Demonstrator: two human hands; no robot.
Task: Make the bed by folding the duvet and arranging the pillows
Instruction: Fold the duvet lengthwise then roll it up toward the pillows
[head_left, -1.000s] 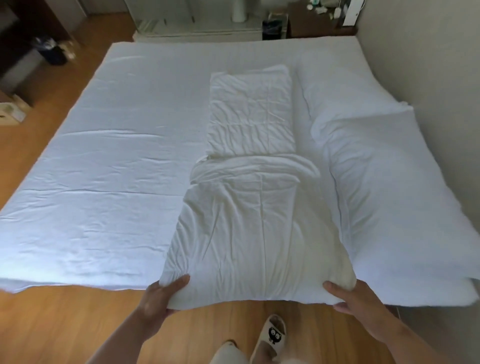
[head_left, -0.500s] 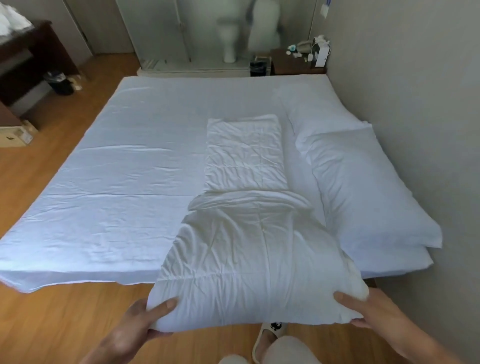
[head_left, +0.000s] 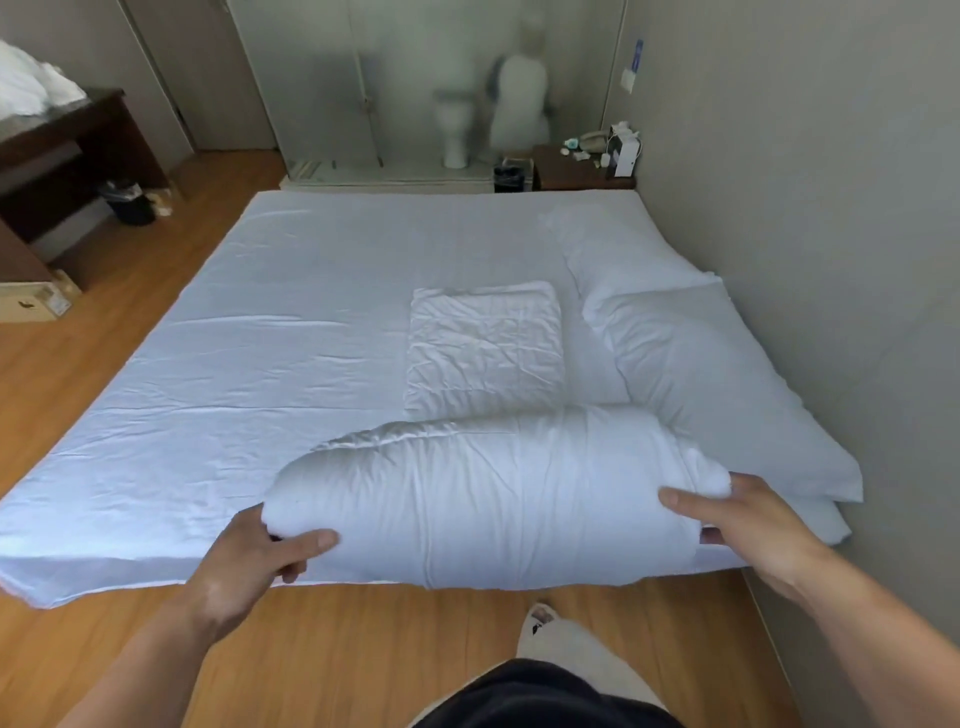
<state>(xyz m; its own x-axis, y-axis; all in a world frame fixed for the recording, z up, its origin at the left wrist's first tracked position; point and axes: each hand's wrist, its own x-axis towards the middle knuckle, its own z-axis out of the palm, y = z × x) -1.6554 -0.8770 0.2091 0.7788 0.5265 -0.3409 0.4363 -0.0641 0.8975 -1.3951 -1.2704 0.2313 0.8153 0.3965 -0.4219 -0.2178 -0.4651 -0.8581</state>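
A long white duvet (head_left: 483, 358) folded into a strip lies across the bed (head_left: 249, 364), its near end doubled over into a thick roll (head_left: 493, 493) at the bed's front edge. My left hand (head_left: 260, 561) grips the roll's left corner, thumb on top. My right hand (head_left: 748, 525) grips its right corner. Two white pillows (head_left: 691, 364) lie along the right side of the bed against the wall.
A grey wall runs close along the right. A bedside table (head_left: 582, 169) with small items stands beyond the bed's far right corner. A dark desk (head_left: 67, 150) and a bin (head_left: 130, 200) stand at the far left. Wooden floor (head_left: 363, 649) lies under me.
Both hands lifted the duvet's near end off the bed's edge and brought it up and forward, so it now bulges as a fold. The view rose toward the far wall.
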